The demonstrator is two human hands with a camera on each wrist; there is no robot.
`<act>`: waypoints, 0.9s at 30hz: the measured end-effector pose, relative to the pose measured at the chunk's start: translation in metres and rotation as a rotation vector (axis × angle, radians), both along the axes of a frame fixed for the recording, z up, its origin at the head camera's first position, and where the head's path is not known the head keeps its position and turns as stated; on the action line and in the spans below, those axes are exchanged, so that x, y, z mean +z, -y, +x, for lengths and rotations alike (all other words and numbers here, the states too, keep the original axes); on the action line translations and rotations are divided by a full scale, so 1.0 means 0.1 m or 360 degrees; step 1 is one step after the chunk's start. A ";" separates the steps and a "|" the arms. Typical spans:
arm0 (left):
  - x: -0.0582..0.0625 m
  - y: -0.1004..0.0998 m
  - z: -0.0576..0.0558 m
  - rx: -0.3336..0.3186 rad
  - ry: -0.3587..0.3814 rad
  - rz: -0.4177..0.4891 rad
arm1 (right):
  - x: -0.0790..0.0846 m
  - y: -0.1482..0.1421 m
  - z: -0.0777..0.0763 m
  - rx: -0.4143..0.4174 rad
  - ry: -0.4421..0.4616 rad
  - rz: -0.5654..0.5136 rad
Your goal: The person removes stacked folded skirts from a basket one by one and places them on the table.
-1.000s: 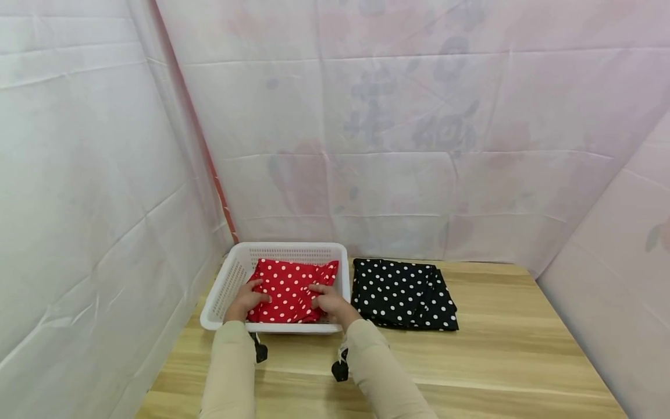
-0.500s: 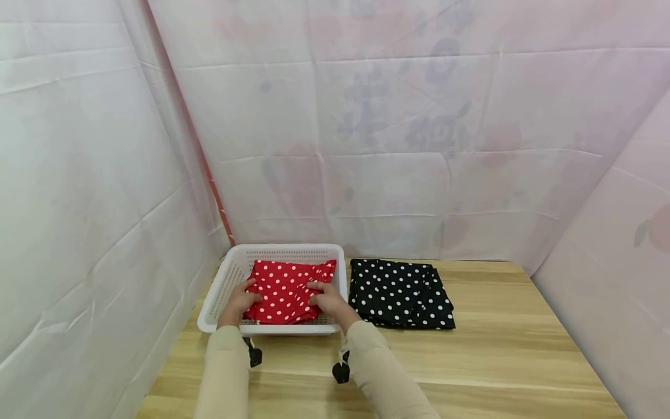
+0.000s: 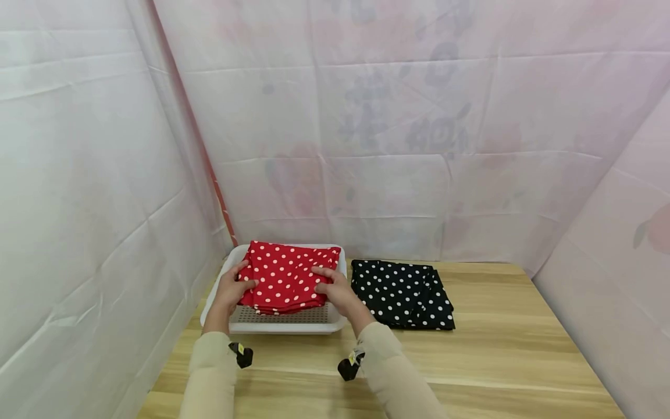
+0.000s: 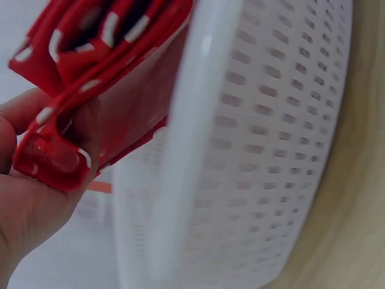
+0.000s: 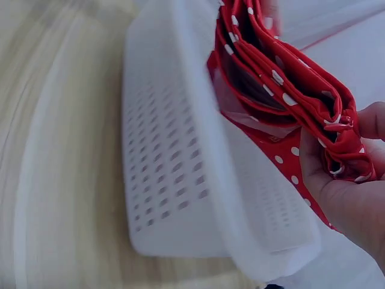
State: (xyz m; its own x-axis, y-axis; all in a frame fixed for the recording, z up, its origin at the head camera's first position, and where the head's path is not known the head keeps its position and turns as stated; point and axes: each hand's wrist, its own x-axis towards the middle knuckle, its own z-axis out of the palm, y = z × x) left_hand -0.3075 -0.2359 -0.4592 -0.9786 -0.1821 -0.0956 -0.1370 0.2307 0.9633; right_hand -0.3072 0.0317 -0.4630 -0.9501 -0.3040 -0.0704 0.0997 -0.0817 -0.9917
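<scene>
A folded red cloth item with white dots (image 3: 285, 276) is held up over the white plastic basket (image 3: 282, 327), whose perforated floor shows below it. My left hand (image 3: 228, 293) grips the cloth's left edge, thumb on top and fingers underneath. At the opposite edge my right hand (image 3: 337, 291) pinches it in the same way. Several folded layers (image 5: 289, 84) show along its near side in the right wrist view. Close by the basket's rim in the left wrist view, the cloth's corner (image 4: 54, 162) curls in the left hand.
A folded black cloth with white dots (image 3: 400, 294) lies on the wooden table (image 3: 502, 343), just right of the basket. Pale sheeting (image 3: 387, 116) hangs behind and at both sides of the table.
Both hands have raised the folded red cloth from inside the basket to above its rim, uncovering part of the basket floor. The black cloth has stayed put.
</scene>
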 end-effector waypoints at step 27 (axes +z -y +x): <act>0.24 -0.29 0.60 0.0150 -0.0232 0.0319 | 0.34 -0.40 0.32 0.0085 -0.0318 0.0125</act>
State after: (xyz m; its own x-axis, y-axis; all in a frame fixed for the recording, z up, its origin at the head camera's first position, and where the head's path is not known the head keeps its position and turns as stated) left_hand -0.2479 -0.2074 -0.4357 -0.9643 -0.2647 0.0017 -0.0055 0.0262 0.9996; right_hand -0.2756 0.0713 -0.4295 -0.9301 -0.3554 0.0923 -0.0976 -0.0031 -0.9952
